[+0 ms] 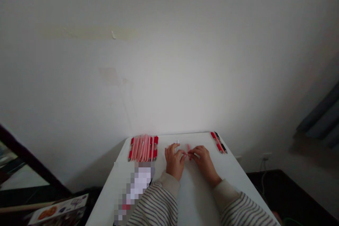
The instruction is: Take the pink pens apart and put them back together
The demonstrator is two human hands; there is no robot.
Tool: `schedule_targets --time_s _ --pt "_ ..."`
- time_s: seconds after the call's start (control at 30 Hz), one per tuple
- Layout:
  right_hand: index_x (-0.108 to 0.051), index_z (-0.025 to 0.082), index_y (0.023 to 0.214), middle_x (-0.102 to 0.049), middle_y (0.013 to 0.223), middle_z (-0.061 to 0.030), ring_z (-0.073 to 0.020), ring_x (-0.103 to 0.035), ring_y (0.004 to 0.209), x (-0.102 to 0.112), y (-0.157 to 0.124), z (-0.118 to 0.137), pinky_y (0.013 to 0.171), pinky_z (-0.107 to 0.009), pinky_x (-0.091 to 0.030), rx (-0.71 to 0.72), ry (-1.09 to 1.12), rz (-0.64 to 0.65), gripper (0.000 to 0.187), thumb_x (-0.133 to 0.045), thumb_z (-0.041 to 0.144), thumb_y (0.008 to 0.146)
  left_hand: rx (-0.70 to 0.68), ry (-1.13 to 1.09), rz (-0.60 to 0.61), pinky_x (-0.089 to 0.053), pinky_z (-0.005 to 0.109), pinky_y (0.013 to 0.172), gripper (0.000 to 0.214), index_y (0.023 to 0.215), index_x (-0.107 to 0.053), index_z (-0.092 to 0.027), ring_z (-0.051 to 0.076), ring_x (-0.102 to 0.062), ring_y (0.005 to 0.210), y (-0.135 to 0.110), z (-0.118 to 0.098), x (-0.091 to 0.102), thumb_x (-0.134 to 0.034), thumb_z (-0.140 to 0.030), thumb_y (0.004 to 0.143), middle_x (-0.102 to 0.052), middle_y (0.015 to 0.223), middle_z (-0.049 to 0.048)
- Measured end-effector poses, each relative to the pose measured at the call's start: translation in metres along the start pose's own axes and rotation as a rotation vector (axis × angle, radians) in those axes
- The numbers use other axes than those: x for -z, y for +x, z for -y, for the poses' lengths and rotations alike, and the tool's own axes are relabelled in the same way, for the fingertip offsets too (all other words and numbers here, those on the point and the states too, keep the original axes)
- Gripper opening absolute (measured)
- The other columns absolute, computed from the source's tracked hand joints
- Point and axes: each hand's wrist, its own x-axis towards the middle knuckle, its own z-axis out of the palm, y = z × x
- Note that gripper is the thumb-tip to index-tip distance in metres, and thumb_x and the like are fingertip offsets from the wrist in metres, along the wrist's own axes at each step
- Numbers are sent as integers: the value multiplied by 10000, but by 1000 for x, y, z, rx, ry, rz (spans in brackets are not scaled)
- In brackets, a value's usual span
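Note:
My left hand (174, 161) and my right hand (203, 160) meet above the middle of the white table, fingertips nearly touching. Each pinches with thumb and forefinger at a small pink piece (186, 154), mostly hidden by the fingers. Just beyond the right fingertips a slim pink stick (188, 146) shows, its lower part covered. A thin white stick (177, 142) stands out behind my left fingers; I cannot tell whether they touch it. To the left lies a row of several pink and red pens (143, 148), side by side.
A red-and-pink pen (217, 143) and a black pen (221, 143) lie at the table's (194, 194) far right edge. A blurred-out flat object (140, 183) lies by my left forearm. The wall rises behind the table; a printed box (59, 212) sits low at left.

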Motion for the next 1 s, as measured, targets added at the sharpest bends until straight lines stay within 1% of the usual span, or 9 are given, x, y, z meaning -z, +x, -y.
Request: schedule_targets --time_s 0.13,0.27,0.47,0.73,0.9,1.0 --pt "-722 253 854 -674 807 -41 -204 -560 849 -2 1 -3 803 -343 -416 7 27 27 137 -591 290 840 13 -2 12 -237 591 1074 118 833 -687 -257 245 -430 1195 0 0 0 -597 -196 788 -540 1182 49" --pt "-726 254 877 -679 835 -52 -208 -559 869 -3 1 -4 808 -353 -427 9 63 46 157 -573 263 843 24 6 6 -241 589 1072 113 833 -684 -257 242 -435 1191 0 -1 1 -604 -195 781 -544 1174 47" --pt "-730 258 881 -683 838 -59 -213 -563 885 0 1 0 807 -364 -450 16 119 38 176 -557 262 850 30 58 -16 -258 586 1057 121 844 -687 -266 245 -441 1175 1 -1 2 -596 -211 786 -546 1165 47" --pt "-712 242 899 -676 828 -57 -213 -567 863 0 1 -1 805 -362 -454 -2 102 -14 156 -569 273 844 24 34 4 -268 577 1053 98 815 -695 -267 248 -427 1190 0 -1 2 -602 -242 793 -533 1190 47" --pt "-700 242 873 -646 890 -66 -231 -532 934 -2 -2 -4 855 -392 -432 -56 31 -66 144 -584 319 838 3 14 -20 -309 552 1035 82 800 -697 -272 241 -451 1158 0 1 1 -616 -272 790 -548 1165 43" --pt "-694 243 832 -631 911 -67 -238 -511 961 -3 -3 -5 872 -409 -423 -71 8 -73 140 -584 330 836 2 10 -30 -325 539 1026 68 792 -698 -276 239 -453 1146 1 3 0 -631 -282 779 -551 1150 38"
